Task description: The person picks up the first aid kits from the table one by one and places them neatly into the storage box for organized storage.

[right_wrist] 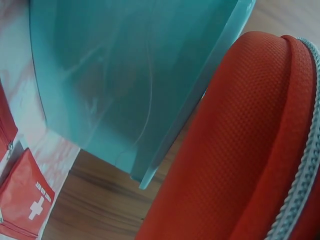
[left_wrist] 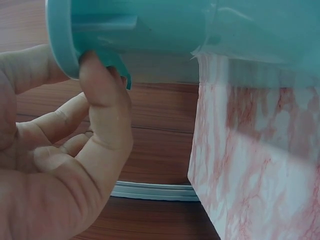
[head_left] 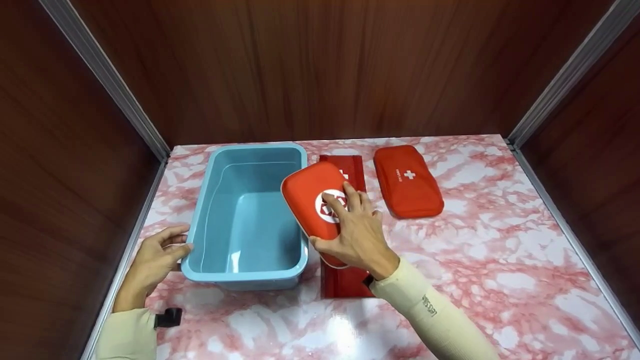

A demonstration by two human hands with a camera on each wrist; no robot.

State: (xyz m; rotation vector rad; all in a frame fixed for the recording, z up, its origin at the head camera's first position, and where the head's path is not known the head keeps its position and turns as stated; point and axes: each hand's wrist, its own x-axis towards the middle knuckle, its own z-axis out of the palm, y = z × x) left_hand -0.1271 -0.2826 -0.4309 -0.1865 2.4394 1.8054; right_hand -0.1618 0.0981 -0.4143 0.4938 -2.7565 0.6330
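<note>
In the head view my right hand [head_left: 357,235] grips a hard orange-red first aid case [head_left: 310,192] with a white round emblem. The case is tilted and raised at the right rim of a blue plastic basin [head_left: 245,275]. Its zipper edge and textured shell fill the right of the right wrist view, where the hand itself is out of sight. At the basin's left rim my left hand [head_left: 157,257] pinches the edge; in the left wrist view its curled fingers [left_wrist: 102,85] meet the rim. Nothing lies inside the basin.
Under the held case lies a long flat red pouch [head_left: 345,285], partly covered. A red first aid pouch [head_left: 412,192] with a white cross lies further right. Brown wood-grain panels [head_left: 340,70] enclose the pink marbled table [head_left: 475,260] on three sides.
</note>
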